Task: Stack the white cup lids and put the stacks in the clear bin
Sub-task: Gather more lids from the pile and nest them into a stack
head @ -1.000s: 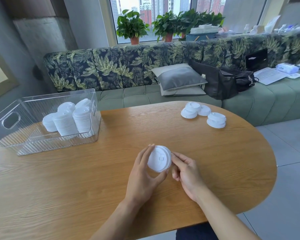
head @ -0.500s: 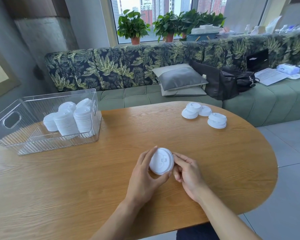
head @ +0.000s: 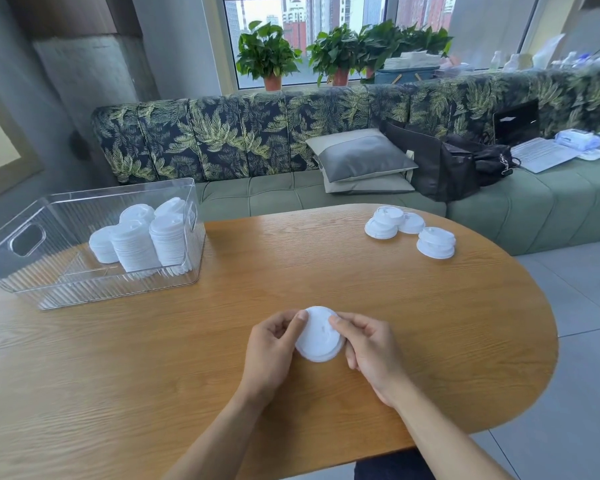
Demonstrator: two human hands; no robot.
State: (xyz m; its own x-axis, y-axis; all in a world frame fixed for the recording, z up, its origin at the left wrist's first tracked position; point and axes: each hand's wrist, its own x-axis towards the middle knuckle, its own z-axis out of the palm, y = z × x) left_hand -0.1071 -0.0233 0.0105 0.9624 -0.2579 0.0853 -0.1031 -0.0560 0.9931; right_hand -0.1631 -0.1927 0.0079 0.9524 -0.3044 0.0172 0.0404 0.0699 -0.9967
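A: While both hands sit low over the near centre of the table [head: 430, 341], where's the lid?
B: White cup lid [head: 318, 336] is held between them. Left hand [head: 274, 344] has thumb on its left rim, right hand [head: 371, 348] has fingertips on the top right. Both grips are clamped on the lid. Can't tell if it touches the wood.
A: Other stuff around?
B: Clear bin [head: 32, 271] at the far left of the table, handle cutout on its left end. Lid stacks [head: 142, 237] stand inside it, bunched toward its right end; left part of the bin floor is bare. Loose lids [head: 388, 221] at the far right, partly overlapping, with a short stack [head: 435, 242] just beside them.
A: Anything in the way?
B: Bare wood between hands and bin, and between hands and loose lids. Only the bin's near wall stands between hands and stacks.
A: Edges?
B: Table curves round on the right; the short stack is near the far right edge. Sofa [head: 257, 140] runs just behind the far edge, with cushions [head: 361, 161] and a black bag [head: 458, 168] on it. Bin sits near the left far edge.
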